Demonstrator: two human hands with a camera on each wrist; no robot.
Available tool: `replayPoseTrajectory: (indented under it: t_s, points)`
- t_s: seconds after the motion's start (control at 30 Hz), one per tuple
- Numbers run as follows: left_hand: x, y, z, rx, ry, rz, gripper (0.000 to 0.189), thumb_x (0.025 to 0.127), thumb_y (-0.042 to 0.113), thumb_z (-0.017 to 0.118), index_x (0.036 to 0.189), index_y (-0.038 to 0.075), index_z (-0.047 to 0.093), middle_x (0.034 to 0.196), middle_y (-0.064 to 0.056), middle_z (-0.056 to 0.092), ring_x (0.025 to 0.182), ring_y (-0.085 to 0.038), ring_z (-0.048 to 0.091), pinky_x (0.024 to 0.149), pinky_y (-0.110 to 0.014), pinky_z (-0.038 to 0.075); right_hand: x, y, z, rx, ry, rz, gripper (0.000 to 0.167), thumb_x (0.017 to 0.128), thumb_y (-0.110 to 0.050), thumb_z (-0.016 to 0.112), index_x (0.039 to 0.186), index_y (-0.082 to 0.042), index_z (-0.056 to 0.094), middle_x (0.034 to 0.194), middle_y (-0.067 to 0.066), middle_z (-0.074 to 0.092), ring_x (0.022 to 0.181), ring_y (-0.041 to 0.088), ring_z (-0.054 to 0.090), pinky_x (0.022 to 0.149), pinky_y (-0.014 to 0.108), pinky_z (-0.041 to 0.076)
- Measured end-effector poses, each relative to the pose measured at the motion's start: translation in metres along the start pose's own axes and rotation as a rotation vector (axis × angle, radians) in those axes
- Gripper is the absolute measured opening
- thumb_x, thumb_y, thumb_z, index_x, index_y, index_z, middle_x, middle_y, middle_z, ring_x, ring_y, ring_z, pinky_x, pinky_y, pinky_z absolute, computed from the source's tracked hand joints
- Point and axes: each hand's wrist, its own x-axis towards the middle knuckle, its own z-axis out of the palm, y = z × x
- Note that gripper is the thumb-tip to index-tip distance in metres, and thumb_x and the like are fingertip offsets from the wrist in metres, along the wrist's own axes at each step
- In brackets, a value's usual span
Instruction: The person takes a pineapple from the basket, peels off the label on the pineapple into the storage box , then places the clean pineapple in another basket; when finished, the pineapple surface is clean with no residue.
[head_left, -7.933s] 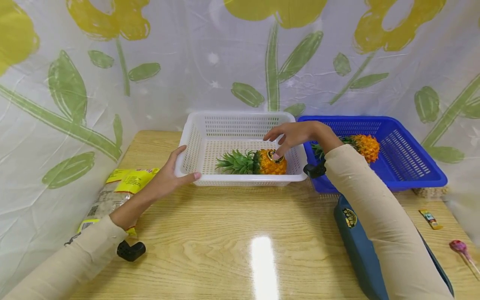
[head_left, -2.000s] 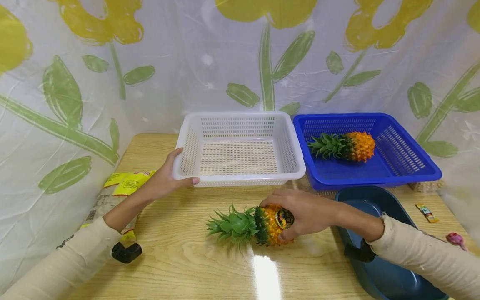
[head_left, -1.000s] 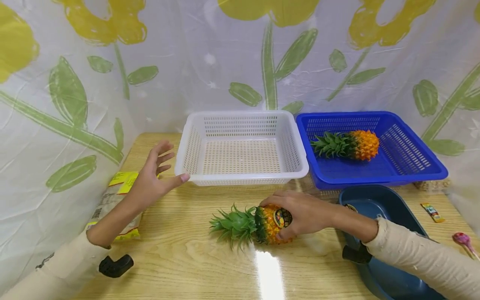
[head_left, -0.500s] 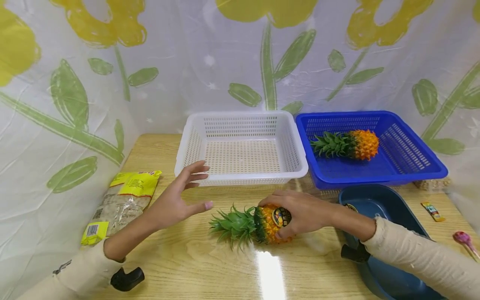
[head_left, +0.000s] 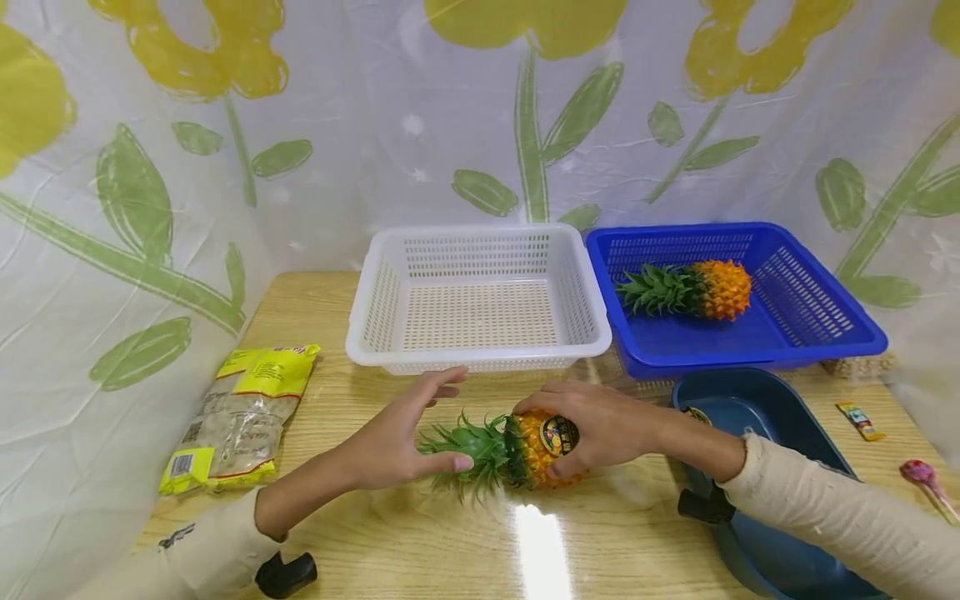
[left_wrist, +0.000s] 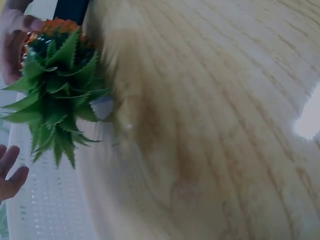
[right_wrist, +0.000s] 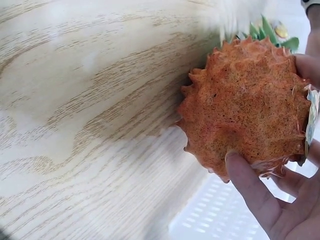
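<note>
A pineapple (head_left: pixel 536 446) with an orange body and green leafy crown lies on its side on the wooden table, crown to the left. My right hand (head_left: pixel 611 427) grips its body from above, thumb on the near side and fingers over the far side, beside a round black sticker. The right wrist view shows the orange base (right_wrist: pixel 250 105) with the thumb pressed on it. My left hand (head_left: pixel 393 442) hangs at the leaves with thumb and fingers spread apart, its thumb overlapping the crown. In the left wrist view, the crown (left_wrist: pixel 57 95) points toward the spread fingers (left_wrist: pixel 11 172).
Behind stands a white basket (head_left: pixel 480 358) with nothing in it. Beside it a blue basket (head_left: pixel 757 360) holds a second pineapple (head_left: pixel 693 290). A dark teal bin (head_left: pixel 761 500) lies under the right forearm. Around them are a yellow-and-clear bag (head_left: pixel 247 417), a small packet (head_left: pixel 860 421) and a lollipop (head_left: pixel 922 479).
The pineapple went from the white basket to the table in my right hand, which still grips it there. My left hand let go of the basket rim and moved right and nearer, to the crown.
</note>
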Motion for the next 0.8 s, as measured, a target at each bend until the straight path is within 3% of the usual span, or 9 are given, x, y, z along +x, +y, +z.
replayPoseTrajectory:
  t_s: [0.23, 0.53, 0.8]
  points:
    - [0.002, -0.007, 0.014, 0.168, -0.041, -0.005, 0.113, 0.074, 0.06, 0.082, 0.161, 0.033, 0.017, 0.164, -0.005, 0.026, 0.148, -0.035, 0.031, 0.11, -0.067, 0.033, 0.0, -0.002, 0.0, 0.0, -0.006, 0.016, 0.074, 0.078, -0.044, 0.081, 0.144, -0.029, 0.052, 0.138, -0.007, 0.056, 0.126, 0.018, 0.053, 0.101, 0.048, 0.048]
    - [0.004, -0.014, 0.027, 0.243, -0.068, -0.015, 0.121, 0.065, 0.063, 0.087, 0.161, 0.03, 0.02, 0.163, -0.007, 0.027, 0.145, -0.035, 0.036, 0.106, -0.06, 0.043, 0.0, 0.0, 0.001, 0.005, -0.005, -0.002, 0.073, 0.079, -0.046, 0.081, 0.144, -0.028, 0.052, 0.139, -0.005, 0.056, 0.127, 0.021, 0.054, 0.1, 0.051, 0.049]
    - [0.007, -0.015, 0.033, 0.261, -0.113, -0.047, 0.108, 0.068, 0.06, 0.087, 0.156, 0.028, 0.034, 0.153, 0.0, 0.041, 0.131, -0.029, 0.053, 0.095, -0.051, 0.053, 0.001, -0.002, 0.001, 0.001, -0.027, 0.016, 0.073, 0.08, -0.048, 0.08, 0.144, -0.03, 0.051, 0.137, -0.008, 0.055, 0.124, 0.016, 0.054, 0.1, 0.046, 0.048]
